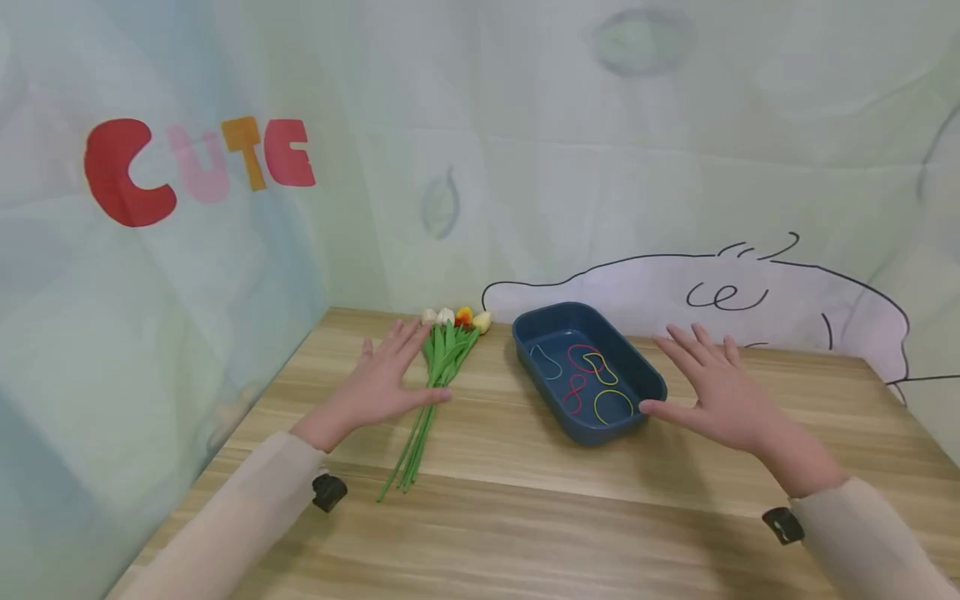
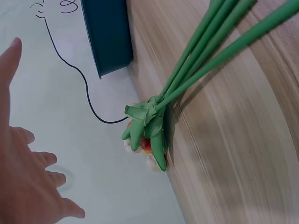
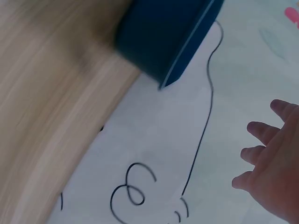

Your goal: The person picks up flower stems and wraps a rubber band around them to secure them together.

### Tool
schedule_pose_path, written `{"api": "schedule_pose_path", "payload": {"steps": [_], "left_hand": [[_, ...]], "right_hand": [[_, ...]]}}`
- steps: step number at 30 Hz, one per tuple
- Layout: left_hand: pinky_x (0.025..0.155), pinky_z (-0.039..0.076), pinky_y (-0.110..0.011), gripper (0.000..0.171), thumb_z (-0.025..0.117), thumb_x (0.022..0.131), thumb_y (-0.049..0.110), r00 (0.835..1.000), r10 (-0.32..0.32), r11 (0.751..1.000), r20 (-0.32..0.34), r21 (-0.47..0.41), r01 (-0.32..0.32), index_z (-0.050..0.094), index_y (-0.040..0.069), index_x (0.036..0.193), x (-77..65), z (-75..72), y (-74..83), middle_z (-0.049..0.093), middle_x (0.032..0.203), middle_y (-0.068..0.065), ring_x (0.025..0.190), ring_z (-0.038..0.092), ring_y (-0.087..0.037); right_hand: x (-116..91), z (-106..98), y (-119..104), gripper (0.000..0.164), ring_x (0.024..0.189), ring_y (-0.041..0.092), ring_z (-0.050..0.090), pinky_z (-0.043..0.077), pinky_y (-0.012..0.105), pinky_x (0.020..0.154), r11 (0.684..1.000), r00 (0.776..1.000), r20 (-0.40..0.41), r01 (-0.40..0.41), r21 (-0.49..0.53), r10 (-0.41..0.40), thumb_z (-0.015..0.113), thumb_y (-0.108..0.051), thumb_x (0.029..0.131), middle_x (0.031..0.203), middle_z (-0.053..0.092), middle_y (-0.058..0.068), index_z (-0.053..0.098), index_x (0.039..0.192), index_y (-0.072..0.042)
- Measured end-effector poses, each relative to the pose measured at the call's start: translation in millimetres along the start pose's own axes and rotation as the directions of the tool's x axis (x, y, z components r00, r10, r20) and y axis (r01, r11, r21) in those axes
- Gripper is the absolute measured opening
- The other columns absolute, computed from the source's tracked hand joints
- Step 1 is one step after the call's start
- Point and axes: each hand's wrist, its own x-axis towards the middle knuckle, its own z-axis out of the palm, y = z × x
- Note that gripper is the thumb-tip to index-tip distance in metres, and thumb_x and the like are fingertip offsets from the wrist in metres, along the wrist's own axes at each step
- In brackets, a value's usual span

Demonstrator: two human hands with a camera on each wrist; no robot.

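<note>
My left hand (image 1: 382,383) is held above the table with its fingers spread, holding nothing. Nearest to it lies a bunch of artificial tulips (image 1: 438,367) with long green stems and white, cream and red-yellow heads pointing to the back. In the left wrist view the tulips (image 2: 196,60) are apart from the hand (image 2: 28,182). My right hand (image 1: 723,396), also spread and holding nothing, hovers by the right side of a dark blue tray (image 1: 536,383). Inside the tray lie several rubber bands (image 1: 613,406), red, yellow and bluish. The right wrist view shows the tray's outer wall (image 3: 149,42) and the right hand's fingers (image 3: 264,133).
The wood-grain table (image 1: 480,533) ends at the back against a pale printed cloth (image 1: 525,150), with the coloured letters CUTE (image 1: 131,175) on its left part. A dark wrist strap piece (image 1: 328,492) shows at the left cuff, another (image 1: 782,526) at the right.
</note>
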Motion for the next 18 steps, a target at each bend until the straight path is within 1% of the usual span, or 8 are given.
{"api": "schedule_pose_path", "payload": {"steps": [5,7,10,14,18], "left_hand": [[0.110,-0.003,-0.072,0.101,0.063,0.085,0.058,1.000,-0.016,0.998,-0.012,-0.064,0.015,0.009,0.009,0.155,3.3,1.1,0.7,0.007,0.161,-0.015,0.148,0.000,-0.035],[0.110,-0.001,-0.071,0.101,0.064,0.085,0.057,0.999,-0.024,0.995,-0.021,-0.098,0.022,0.009,0.008,0.155,4.4,1.3,0.1,0.007,0.161,-0.014,0.148,0.002,-0.035],[0.112,0.004,-0.069,0.102,0.064,0.085,0.056,0.999,-0.038,0.989,-0.029,-0.147,0.033,0.007,0.008,0.155,5.0,1.4,-2.2,0.007,0.161,-0.014,0.147,0.005,-0.037],[0.115,0.015,-0.062,0.100,0.064,0.087,0.053,0.996,-0.071,0.969,-0.045,-0.241,0.058,0.008,0.006,0.154,5.7,1.8,-4.4,0.010,0.160,-0.018,0.145,0.012,-0.040],[0.114,0.022,-0.060,0.096,0.065,0.089,0.047,0.990,-0.124,0.937,-0.064,-0.337,0.095,0.009,0.003,0.154,5.8,3.3,-5.8,0.015,0.158,-0.022,0.142,0.020,-0.044]], "right_hand": [[15.3,1.6,-22.9,0.093,0.146,0.039,0.009,0.002,0.062,0.116,0.999,1.000,0.010,0.005,0.034,-0.005,0.061,-0.063,0.084,0.157,0.024,0.017,0.029,0.151,-0.008],[22.4,3.7,-31.4,0.092,0.146,0.039,0.010,0.003,0.062,0.116,0.998,1.000,0.007,0.028,0.049,-0.028,0.062,-0.062,0.084,0.157,0.025,0.017,0.029,0.151,-0.008],[33.0,8.7,-45.1,0.091,0.146,0.037,0.012,0.006,0.061,0.117,0.995,0.998,-0.012,0.069,0.071,-0.068,0.064,-0.060,0.083,0.156,0.027,0.015,0.031,0.150,-0.008],[45.1,16.3,-64.9,0.088,0.147,0.033,0.014,0.007,0.058,0.118,0.986,0.993,-0.030,0.113,0.126,-0.110,0.066,-0.057,0.083,0.156,0.029,0.012,0.033,0.149,-0.009],[56.3,25.2,-84.9,0.086,0.147,0.032,0.015,0.007,0.056,0.119,0.969,0.987,-0.054,0.159,0.188,-0.152,0.069,-0.052,0.083,0.155,0.032,0.011,0.035,0.148,-0.008]]}}
